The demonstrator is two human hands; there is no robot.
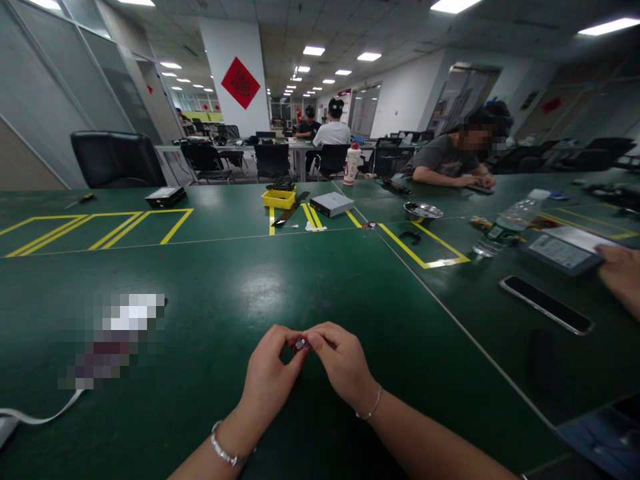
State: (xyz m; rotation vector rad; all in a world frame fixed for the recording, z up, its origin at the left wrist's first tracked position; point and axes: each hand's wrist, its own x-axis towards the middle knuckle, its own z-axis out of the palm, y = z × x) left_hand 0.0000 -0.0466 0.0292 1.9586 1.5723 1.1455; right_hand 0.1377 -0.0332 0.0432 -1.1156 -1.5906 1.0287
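My left hand (274, 365) and my right hand (343, 363) meet over the green table (210, 280), just in front of me. Between their fingertips they pinch a small red and silver piece (301, 345). It is mostly covered by the fingers, so I cannot make out its kind. Both hands are closed, thumbs toward each other, and each wrist wears a thin bracelet.
At left lies a blurred-out device (117, 340) with a white cable (47, 420). Farther back are a yellow tray (279, 199), a grey drive (331, 204) and a metal bowl (423, 212). At right are a bottle (513, 223), a phone (546, 305) and another person's hand (620, 277).
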